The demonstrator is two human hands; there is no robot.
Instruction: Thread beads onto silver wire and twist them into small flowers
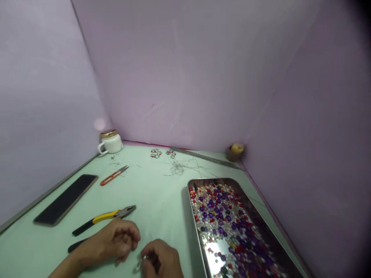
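My right hand is at the bottom edge, its thumb and fingers pinched on a small cluster of clear beads, partly hidden by the fingers. To its left, my left hand is curled closed, and whatever its fingers may hold cannot be made out. Under and behind the left wrist lie pliers with yellow and black handles, jaws pointing right. Right of my hands stands a metal tray of loose purple, red, clear and dark beads.
A phone and orange thread snips lie at the left. Toward the back are a white lidded mug, beaded pieces, tangled wire, a bundle of straight wires and a small brown pot. Pale walls enclose the table.
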